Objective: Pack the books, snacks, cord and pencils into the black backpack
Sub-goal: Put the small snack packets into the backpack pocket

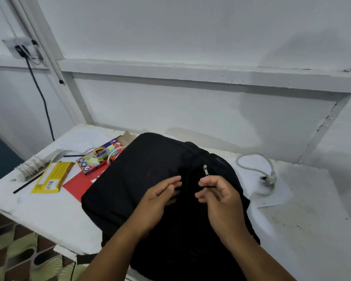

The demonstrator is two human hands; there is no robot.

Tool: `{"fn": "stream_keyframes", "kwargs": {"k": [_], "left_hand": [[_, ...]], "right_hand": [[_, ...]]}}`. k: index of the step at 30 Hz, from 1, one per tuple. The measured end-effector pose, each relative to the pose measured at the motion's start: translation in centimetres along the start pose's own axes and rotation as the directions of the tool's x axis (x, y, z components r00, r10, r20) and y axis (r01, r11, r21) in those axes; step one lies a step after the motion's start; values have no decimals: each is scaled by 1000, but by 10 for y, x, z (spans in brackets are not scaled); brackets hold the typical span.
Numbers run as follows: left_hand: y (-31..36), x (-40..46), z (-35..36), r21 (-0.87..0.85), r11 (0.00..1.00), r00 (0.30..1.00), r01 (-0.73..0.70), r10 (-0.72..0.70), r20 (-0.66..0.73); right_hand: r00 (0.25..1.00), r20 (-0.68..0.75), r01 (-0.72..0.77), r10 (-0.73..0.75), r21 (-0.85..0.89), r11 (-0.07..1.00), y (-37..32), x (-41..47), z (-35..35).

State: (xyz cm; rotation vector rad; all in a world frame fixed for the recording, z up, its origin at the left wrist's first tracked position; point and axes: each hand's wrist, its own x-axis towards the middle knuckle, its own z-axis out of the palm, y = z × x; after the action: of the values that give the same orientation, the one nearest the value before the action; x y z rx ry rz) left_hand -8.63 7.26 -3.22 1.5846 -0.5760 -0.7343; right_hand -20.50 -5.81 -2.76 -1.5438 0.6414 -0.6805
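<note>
The black backpack (142, 179) lies flat on the white table (49, 209). My left hand (158, 197) rests on its fabric beside the zip line, fingers bent. My right hand (217, 191) pinches something dark at the zip, just below a silver zipper pull (205, 170). Left of the bag lie a colourful pencil box (97, 159), a red book (79, 185) partly under the bag, and a yellow snack pack (51, 177). A white cord with a plug (265, 175) lies to the right.
A white power strip wound in its cable (30, 165) sits at the table's far left, with a thin black stick (24, 186) near it. A dark cable (43, 102) hangs from a wall socket (22, 47). The wall stands close behind. Patterned floor shows at lower left.
</note>
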Motion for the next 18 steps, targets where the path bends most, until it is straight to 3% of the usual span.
{"fn": "stream_keyframes", "kwargs": {"k": [4,10,14,18], "left_hand": [[-5,-20,-21,-158,986,970,-56,17,-241],[-18,-32,-99,-85,991,846,-105,44,-532],[-44,-21,-166,-19,997,750,-75,43,-661],[-71,-10,-234,142,989,753,43,62,-655]], "right_hand": [[988,71,141,-137,-65,988,-2,-9,14],[887,221,443,-405,-160,882,-4,-12,62],[836,311,527,-453,-223,820,-8,1,110],[813,438,540,-384,-319,779,-11,16,177]]}}
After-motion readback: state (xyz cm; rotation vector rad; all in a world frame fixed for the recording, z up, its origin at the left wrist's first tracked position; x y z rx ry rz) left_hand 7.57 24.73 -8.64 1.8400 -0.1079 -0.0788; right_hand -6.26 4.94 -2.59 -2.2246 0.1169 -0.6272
